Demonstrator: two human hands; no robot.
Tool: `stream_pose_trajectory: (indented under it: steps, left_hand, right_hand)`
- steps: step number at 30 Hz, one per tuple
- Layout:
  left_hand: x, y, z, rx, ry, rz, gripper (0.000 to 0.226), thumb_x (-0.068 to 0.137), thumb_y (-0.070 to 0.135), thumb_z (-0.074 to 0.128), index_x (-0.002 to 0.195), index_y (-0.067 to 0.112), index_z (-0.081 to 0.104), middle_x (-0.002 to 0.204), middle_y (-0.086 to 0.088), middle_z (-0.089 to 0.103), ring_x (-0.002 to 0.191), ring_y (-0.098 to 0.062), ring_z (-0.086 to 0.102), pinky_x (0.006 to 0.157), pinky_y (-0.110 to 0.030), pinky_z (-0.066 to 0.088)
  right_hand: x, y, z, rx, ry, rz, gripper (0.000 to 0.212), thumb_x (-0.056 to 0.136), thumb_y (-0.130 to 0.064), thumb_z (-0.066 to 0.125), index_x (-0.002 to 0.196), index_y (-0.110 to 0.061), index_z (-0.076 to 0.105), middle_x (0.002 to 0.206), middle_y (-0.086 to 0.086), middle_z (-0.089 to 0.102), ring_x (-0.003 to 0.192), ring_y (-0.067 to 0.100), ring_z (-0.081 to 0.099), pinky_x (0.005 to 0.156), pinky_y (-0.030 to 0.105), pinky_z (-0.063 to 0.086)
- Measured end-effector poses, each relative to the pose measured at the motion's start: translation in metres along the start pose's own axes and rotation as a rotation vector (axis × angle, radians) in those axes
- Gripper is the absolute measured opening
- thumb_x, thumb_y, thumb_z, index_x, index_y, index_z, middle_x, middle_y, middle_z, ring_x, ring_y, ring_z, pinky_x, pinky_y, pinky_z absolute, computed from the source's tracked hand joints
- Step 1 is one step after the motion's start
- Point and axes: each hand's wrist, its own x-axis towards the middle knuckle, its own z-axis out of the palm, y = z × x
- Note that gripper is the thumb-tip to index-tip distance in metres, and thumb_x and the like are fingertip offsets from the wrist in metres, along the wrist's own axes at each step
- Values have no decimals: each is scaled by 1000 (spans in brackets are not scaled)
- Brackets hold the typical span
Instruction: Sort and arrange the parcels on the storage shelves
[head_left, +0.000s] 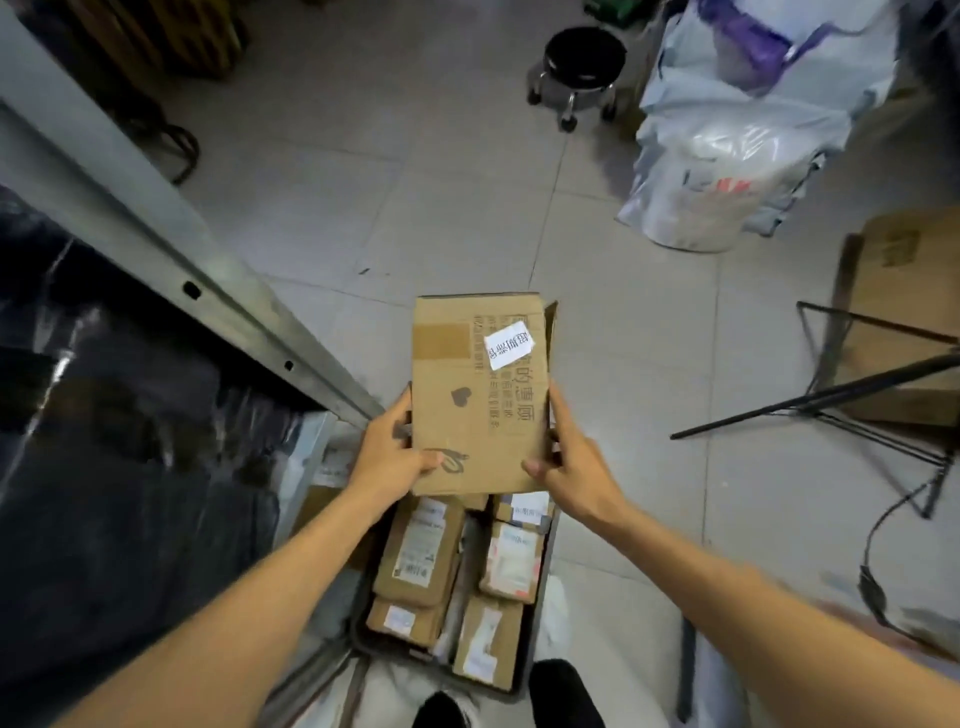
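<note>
Both hands are holding one flat cardboard parcel (480, 395) in the air, above the far end of a dark crate (363, 642) that is sitting on the floor beside the shelf rail (156, 228). The left hand (392, 452) is gripping the parcel's near left corner, thumb lying on the top face and fingers curling around the edge. The right hand (571, 457) is doing the same at the near right corner, its fingers running up the right edge. Smaller parcels (421, 551) are lying packed side by side in the crate below, labels up.

The grip is sitting entirely at the near end, so the far end, carrying the white label (511, 345), is hanging unsupported. A quick swing towards the shelf could be tipping it down out of the thumbs. At the far right corner a loose flap (550, 322) is standing open – it is likely to be catching on the rail's edge as the parcel is going in. The rail is running close along the left, so the left knuckles are at risk of knocking against it. Behind to the right a wire stand (857, 395) and a cable (872, 571) are lying on the floor – a step back could be snagging a foot
</note>
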Motion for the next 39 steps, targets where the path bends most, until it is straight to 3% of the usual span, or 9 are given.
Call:
stream_pose_trajectory:
  steps: [2,7,10,15,22,28,33,36,39]
  left_hand:
    - [28,-33,9,-6,22,-51,93,74,-20,66,146,31,36,109,14,55,107,-10,53,56,-8,47]
    - [97,-119,37,56,8,-134,91,72,-23,65,147,22,37,116,9,48,115,-16,53,58,-12,48]
    - [135,-154,54,103,-26,-163,91,74,-20,66,148,22,34,121,11,43,90,-5,57,49,-8,47]
    - [185,-200,60,174,-36,-185,94,74,-14,68,148,32,33,137,6,49,109,-15,57,66,-21,49]
    - [204,-233,64,226,-47,-220,97,74,-12,68,148,37,31,138,4,50,120,-22,55,94,-46,53]
    - [202,-232,73,348,-75,-191,86,73,-6,72,144,29,38,122,5,54,116,-23,55,91,-47,54]
    - [193,-203,72,596,-82,-158,60,72,11,75,126,19,51,121,-6,58,111,-27,57,91,-46,53]
    - [178,-162,73,743,-123,-115,54,80,14,71,130,15,51,126,-6,56,114,-26,56,95,-41,50]
    - [153,-101,71,799,-219,-83,36,82,16,71,117,18,60,120,-4,59,108,-21,57,94,-36,50]
  right_hand:
    - [30,32,26,-3,-24,25,99,87,-5,60,153,-37,-7,145,3,43,128,26,46,103,51,43]
    - [77,117,92,93,-34,132,95,90,-1,59,154,-30,-5,149,0,39,130,21,44,106,46,43]
    - [97,159,117,140,21,188,93,88,-1,62,154,-29,3,137,-5,49,119,15,50,99,42,49]
    - [124,197,154,205,70,262,92,86,-2,66,154,-28,10,123,-13,51,108,8,51,93,32,50]
    - [148,221,184,171,69,285,94,82,1,67,153,-26,12,132,1,56,120,22,54,99,48,49]
    - [147,228,178,118,12,325,84,85,-3,67,150,-22,17,131,-2,54,107,14,53,86,30,50]
    - [140,203,157,9,-23,335,65,86,-14,70,137,-16,31,129,8,56,113,28,58,87,37,51]
    - [128,170,121,-167,-75,310,62,84,-27,71,135,-13,38,131,9,54,115,27,55,86,37,49]
    - [114,124,68,-339,-171,243,56,83,-33,70,129,-11,48,131,8,54,116,27,53,89,36,47]
